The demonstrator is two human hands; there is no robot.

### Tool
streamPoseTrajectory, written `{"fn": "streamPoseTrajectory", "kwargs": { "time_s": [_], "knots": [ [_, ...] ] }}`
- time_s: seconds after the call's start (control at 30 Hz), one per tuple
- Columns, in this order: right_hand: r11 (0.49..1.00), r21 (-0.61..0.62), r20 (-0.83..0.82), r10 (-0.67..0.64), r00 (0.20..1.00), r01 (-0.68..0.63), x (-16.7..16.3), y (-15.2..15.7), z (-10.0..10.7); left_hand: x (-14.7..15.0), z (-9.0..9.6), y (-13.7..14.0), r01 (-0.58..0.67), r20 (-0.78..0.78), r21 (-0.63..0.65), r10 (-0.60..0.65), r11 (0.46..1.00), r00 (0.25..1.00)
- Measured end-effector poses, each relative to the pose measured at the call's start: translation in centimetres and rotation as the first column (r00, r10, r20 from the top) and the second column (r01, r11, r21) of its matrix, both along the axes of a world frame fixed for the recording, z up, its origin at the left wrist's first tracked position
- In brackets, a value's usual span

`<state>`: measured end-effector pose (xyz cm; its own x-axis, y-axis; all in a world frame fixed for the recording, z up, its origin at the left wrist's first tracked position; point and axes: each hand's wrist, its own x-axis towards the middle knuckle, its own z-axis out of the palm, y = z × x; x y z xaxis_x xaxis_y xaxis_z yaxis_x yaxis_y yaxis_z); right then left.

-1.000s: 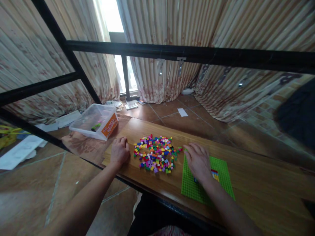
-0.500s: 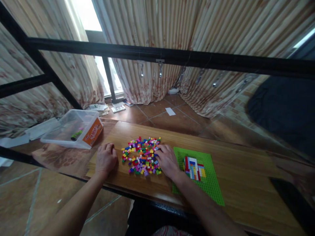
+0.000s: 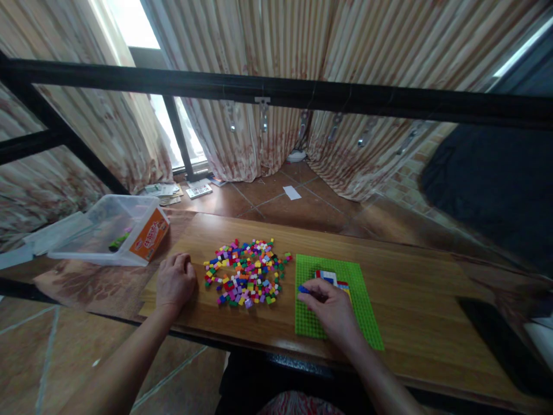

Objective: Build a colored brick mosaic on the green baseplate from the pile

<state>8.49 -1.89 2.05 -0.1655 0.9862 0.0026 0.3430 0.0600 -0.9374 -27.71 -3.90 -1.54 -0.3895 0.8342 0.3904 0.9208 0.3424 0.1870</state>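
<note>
Blue brick (image 3: 303, 289), head view: pinched between thumb and fingertips of the right hand (image 3: 327, 302), over the left part of a green studded baseplate (image 3: 366, 323); contact with the studs cannot be told. A small multicoloured brick build (image 3: 329, 276) sits on the baseplate, partly hidden by that hand. Left hand (image 3: 176, 280): fingers loosely curled, resting on the wooden table (image 3: 415, 300); cannot tell whether it holds anything. Loose brick pile (image 3: 247, 274) lies between left hand and baseplate, apart from both. Clear plastic bin (image 3: 103, 222), orange label (image 3: 150, 236) on its side, stands left of the table.
</note>
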Motion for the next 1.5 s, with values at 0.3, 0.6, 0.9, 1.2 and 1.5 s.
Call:
{"fn": "streamPoseTrajectory", "kwargs": {
  "time_s": [0.3, 0.6, 0.9, 1.2, 1.5],
  "knots": [
    [0.967, -0.074, -0.149, -0.254, 0.956, 0.246, 5.4, 0.3, 0.6, -0.1, 0.0, 0.1, -0.009, 0.005, -0.010, 0.009, 1.000, 1.000],
    [0.943, -0.096, -0.122, -0.328, 0.937, 0.317, 8.1, 1.4, 0.8, -0.1, 0.1, 0.1, 0.007, 0.014, -0.008, -0.007, 1.000, 1.000],
    [0.963, 0.269, 0.389, -0.120, 0.914, 0.012, 6.8, 2.4, 0.4, 0.0, 0.0, 0.1, -0.014, 0.007, -0.010, 0.014, 1.000, 1.000],
    [0.964, 0.257, 0.466, -0.065, 0.882, -0.065, 6.8, 3.7, -0.6, -0.3, -0.1, 0.2, -0.009, -0.018, -0.017, 0.009, 1.000, 1.000],
    [0.971, 0.229, 0.382, -0.157, 0.911, 0.071, 6.2, 3.9, -0.6, -0.1, 0.0, 0.1, -0.010, -0.016, -0.016, 0.010, 1.000, 1.000]
  ]
}}
